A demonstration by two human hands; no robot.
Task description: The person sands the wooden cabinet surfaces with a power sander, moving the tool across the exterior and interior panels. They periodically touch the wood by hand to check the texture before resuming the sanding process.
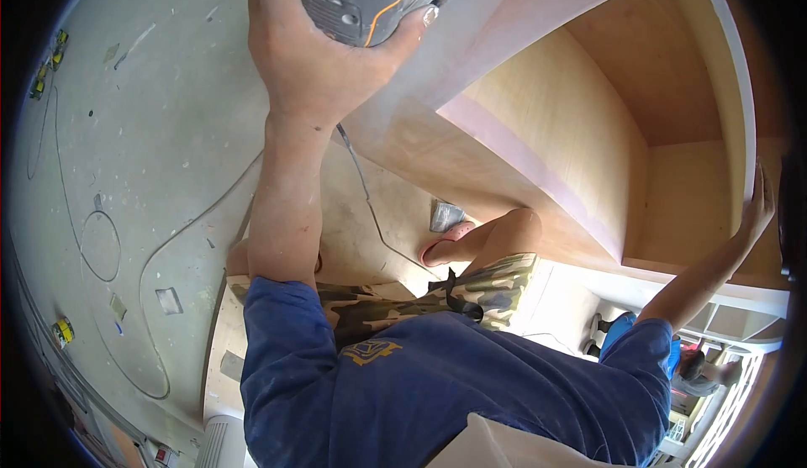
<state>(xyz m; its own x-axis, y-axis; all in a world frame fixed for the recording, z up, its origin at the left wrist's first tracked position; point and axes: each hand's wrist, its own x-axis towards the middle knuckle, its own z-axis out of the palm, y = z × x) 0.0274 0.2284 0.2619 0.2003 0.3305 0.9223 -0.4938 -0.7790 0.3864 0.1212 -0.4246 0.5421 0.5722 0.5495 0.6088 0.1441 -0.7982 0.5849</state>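
Note:
My left hand (324,69) is wrapped round a dark grey power tool (357,6) with an orange line, at the top of the head view; its upper part is cut off by the frame. Beside the tool is the pale face of a wooden cabinet (504,153). A dark cable (367,195) hangs below my wrist. At the far right, my right hand (759,203) lies against the curved front edge of the cabinet, fingers stretched out. Whether its fingertips curl round the edge is hard to tell.
A long grey cord (150,258) loops over the dusty floor (185,73) on the left. Near my pink shoe (445,244) lies a silvery packet (446,215). Another person in blue (620,328) is at the lower right, near white shelving (735,321).

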